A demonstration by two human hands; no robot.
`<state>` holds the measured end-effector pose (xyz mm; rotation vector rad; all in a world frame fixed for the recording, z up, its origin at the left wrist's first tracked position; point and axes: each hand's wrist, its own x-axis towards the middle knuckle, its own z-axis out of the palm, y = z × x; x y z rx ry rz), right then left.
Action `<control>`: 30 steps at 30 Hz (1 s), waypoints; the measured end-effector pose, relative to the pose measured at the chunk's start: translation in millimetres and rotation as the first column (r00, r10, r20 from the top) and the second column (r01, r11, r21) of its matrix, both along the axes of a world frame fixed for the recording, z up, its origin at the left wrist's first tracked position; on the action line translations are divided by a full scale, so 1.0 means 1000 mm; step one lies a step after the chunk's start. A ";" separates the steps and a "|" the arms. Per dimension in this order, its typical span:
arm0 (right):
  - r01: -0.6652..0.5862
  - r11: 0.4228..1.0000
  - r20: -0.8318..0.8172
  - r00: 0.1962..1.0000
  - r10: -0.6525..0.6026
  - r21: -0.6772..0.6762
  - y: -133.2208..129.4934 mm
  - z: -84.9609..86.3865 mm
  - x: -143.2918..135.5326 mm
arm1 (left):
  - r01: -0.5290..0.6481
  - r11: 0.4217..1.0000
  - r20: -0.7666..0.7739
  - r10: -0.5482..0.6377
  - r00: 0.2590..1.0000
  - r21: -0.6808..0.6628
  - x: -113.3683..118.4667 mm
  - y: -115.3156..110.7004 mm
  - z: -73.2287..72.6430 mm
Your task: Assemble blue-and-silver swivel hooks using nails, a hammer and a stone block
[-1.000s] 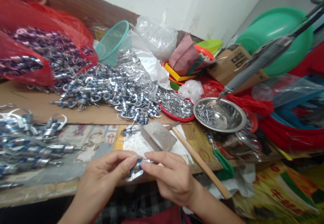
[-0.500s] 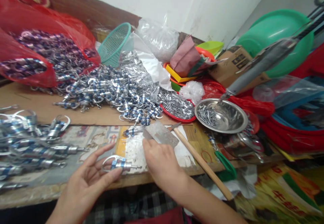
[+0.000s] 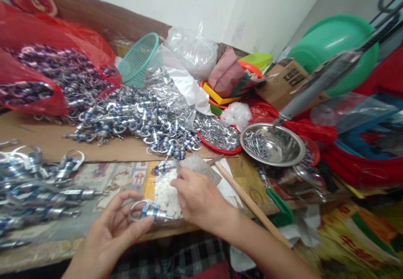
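We note L hand (image 3: 115,224) pinching fitting (image 3: 150,210), shaft (image 3: 167,217) rightward, prob. to leave it clear; R hand (image 3: 201,197) curled nr block (image 3: 207,168), can't tell if gripping.

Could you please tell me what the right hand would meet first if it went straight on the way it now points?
Going up and to the left, the right hand would probably first meet the blue-and-silver part beside the grey block, though depth is unclear and it might pass above.
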<state>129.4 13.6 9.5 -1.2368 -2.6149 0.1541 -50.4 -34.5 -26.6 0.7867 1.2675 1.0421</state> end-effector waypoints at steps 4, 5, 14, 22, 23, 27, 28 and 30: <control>0.141 0.987 -0.430 0.889 -0.160 -0.075 0.013 0.008 0.043 | 0.149 0.987 0.106 -0.155 0.982 0.064 0.031 0.020 0.001; 0.183 0.975 -0.460 0.860 -0.221 -0.126 0.017 0.006 0.051 | 0.202 0.976 0.144 -0.213 0.966 0.085 0.040 0.026 0.001; 0.186 0.958 -0.456 0.849 -0.268 -0.218 0.010 -0.017 0.065 | 0.384 0.915 0.250 -0.402 0.881 0.122 0.066 0.057 -0.005; 0.047 0.963 -0.216 0.971 -0.107 -0.265 0.017 0.004 0.066 | 0.366 0.926 0.290 -0.376 0.880 0.088 0.066 0.057 -0.004; 0.026 0.961 -0.218 0.972 -0.088 -0.274 0.019 0.004 0.065 | 0.360 0.929 0.290 -0.368 0.883 0.083 0.067 0.056 -0.003; 0.018 0.976 -0.284 0.955 -0.081 -0.219 0.022 -0.007 0.056 | 0.348 0.935 0.287 -0.353 0.890 0.070 0.066 0.056 0.001; 0.041 0.979 -0.300 0.949 -0.101 -0.202 0.022 -0.011 0.052 | 0.349 0.934 0.290 -0.355 0.889 0.073 0.066 0.056 0.001; 0.095 0.979 -0.339 0.928 -0.153 -0.180 0.021 -0.017 0.045 | 0.351 0.933 0.287 -0.360 0.888 0.084 0.066 0.055 0.002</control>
